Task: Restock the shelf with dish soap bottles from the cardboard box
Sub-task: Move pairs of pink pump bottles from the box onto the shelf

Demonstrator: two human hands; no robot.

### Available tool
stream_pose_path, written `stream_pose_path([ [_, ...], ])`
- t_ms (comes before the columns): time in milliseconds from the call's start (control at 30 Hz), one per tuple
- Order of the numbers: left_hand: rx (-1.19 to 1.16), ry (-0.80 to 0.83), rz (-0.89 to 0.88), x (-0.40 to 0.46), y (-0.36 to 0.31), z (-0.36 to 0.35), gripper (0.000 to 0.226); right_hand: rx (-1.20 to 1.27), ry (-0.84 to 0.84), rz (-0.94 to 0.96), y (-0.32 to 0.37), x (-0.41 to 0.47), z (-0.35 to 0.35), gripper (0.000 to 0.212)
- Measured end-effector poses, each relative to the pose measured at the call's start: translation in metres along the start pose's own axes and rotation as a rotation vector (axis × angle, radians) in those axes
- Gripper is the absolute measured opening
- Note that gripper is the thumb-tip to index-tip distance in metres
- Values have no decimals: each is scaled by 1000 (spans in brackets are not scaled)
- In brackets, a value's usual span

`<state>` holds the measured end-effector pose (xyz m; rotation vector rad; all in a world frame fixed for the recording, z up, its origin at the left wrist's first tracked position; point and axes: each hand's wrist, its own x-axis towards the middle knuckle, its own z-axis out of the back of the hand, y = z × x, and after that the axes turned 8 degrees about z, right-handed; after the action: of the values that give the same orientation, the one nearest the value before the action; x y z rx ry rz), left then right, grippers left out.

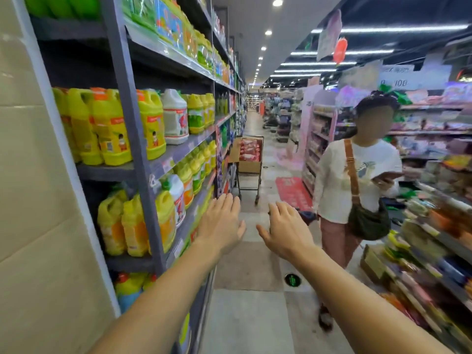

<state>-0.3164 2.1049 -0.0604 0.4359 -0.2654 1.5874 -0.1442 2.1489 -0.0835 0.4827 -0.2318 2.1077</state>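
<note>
At far left, a beige tiled pillar (30, 175), then the grey shelf (143, 172) unit running down the aisle. Shelf rows hold yellow dish soap bottles (109, 129) with orange caps, one white jug (175, 116) among them, more yellow and orange ones on the row below, a few at the bottom. Rows look mostly stocked; there is dark space behind the bottles on the lower row, depth hard to tell.

Centre: both bare arms stretched forward down the aisle. Left hand (222, 221) flat, fingers straight and spread, holding nothing, just beside the shelf edge but not touching it as far as I can tell. Right hand (284, 226) same, fingers relaxed and spread, empty, a dark ring on one finger. Hands near each other, apart.

Further down the aisle, a trolley (249, 175) against the shelving carries an open cardboard box (249, 155) with red-pink packs showing inside. Whether this is the soap box, cannot tell; no other box is in view.

Right: a person (357, 180) in a white top with a crossbody bag stands looking at a phone, in front of the opposite shelving.

Step, judged: between bottles, or at the very start, going for stock. Next move calls for getting to the box, taking a bottle by its handle or body, and carrying it to a gap in the shelf, keeping clear of the bystander.
</note>
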Motion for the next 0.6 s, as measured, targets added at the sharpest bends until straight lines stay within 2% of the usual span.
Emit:
stream_pose_path([
  [200,-9,-5,-47,131,12,-81,67,10,-9,-42,-58,120,-71,61],
  [367,40,-32,-31,263,26,-160,66,11,-32,-52,-128,240,-136,51],
  [600,63,-35,-20,454,36,-236,64,33,-23,-75,-229,415,-202,59],
])
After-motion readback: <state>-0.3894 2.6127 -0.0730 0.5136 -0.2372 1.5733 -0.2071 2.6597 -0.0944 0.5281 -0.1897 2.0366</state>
